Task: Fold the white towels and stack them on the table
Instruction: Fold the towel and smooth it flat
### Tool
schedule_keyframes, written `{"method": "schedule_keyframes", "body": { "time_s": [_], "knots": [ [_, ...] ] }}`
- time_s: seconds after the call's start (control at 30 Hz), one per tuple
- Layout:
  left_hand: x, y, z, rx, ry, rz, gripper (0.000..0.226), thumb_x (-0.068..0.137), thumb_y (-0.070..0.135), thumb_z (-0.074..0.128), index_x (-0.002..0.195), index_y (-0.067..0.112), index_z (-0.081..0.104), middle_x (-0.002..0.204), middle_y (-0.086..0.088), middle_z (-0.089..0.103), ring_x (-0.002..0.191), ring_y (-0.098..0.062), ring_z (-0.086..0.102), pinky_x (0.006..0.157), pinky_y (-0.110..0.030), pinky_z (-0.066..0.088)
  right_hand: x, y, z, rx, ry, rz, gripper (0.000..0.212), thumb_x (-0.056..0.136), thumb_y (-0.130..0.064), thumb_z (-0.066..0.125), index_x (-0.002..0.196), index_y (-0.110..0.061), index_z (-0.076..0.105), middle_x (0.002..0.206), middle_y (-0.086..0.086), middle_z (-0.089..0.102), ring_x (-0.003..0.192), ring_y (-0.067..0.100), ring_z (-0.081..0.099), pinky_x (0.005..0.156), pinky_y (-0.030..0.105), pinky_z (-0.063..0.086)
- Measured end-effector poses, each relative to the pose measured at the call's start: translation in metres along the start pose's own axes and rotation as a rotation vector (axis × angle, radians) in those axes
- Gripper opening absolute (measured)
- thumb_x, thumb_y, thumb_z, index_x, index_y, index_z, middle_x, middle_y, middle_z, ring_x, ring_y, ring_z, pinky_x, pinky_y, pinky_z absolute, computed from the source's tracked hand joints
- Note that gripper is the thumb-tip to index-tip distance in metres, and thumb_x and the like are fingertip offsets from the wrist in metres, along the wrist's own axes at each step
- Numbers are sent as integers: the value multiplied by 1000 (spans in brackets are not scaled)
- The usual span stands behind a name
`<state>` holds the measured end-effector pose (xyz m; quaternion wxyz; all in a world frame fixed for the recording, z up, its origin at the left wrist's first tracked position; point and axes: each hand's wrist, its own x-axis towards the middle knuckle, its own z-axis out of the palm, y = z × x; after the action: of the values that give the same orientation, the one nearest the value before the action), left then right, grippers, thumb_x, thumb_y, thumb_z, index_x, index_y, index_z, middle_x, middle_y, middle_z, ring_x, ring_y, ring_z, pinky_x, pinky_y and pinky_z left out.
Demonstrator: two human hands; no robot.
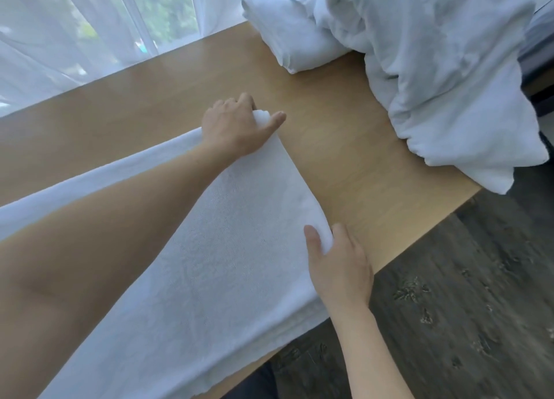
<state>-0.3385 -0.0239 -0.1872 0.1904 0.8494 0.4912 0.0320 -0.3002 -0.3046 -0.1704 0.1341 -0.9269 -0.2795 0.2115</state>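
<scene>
Towel in hand: long white terry towel point(227, 249), spread flat on the light wooden table point(344, 159), one end rolled or folded over into a thick edge.
Left grip: left hand point(236, 126) curls round the far corner of that thick edge, thumb out along it, fingers tucked under the cloth.
Right grip: right hand point(338, 267) pinches the near corner of the same edge, thumb on top of the cloth, fingers on the bare wood side.
Between the grips: the folded edge runs straight from one hand to the other; behind it the towel lies smooth and trails away past the left forearm.
Beyond the grips: crumpled heap of white towels point(434, 69) sits well apart at the table's far right end, partly hanging over the edge.
Done: judging by the doubled edge, the first fold of this towel is begun.
Left: the remaining folds here, then the whole heap; no finished stack can be seen on the table.
</scene>
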Motion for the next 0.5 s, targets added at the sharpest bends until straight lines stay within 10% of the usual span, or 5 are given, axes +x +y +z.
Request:
{"method": "schedule_keyframes", "body": {
  "time_s": [0.2, 0.33, 0.5],
  "knots": [
    [-1, 2, 0, 69, 31, 41, 61, 93, 65, 40, 115, 11, 56, 117, -12, 63, 110, -35, 55, 90, -42, 36, -21, 8, -12, 114, 208, -228, 42, 98, -63, 44, 94, -21, 52, 72, -10, 50, 57, 8, 48, 47, 19, 32],
    [-4, 2, 4, 17, 31, 72, 58, 89, 65, 47, 115, 13, 55, 117, -11, 59, 111, -33, 52, 91, -41, 34, -25, 18, -12, 322, 74, -61, 49, 91, -76, 45, 73, -31, 43, 61, -11, 47, 53, 7, 45, 45, 17, 33],
    [-6, -2, 10, 113, -9, 122, 70, 89, 76, 39, 116, 14, 58, 118, -8, 57, 112, -30, 51, 90, -40, 39, -25, 28, 9, -59, 95, -40, 52, 90, -73, 38, 97, -22, 43, 90, -10, 49, 63, 12, 46, 52, 27, 25]
  ]
}}
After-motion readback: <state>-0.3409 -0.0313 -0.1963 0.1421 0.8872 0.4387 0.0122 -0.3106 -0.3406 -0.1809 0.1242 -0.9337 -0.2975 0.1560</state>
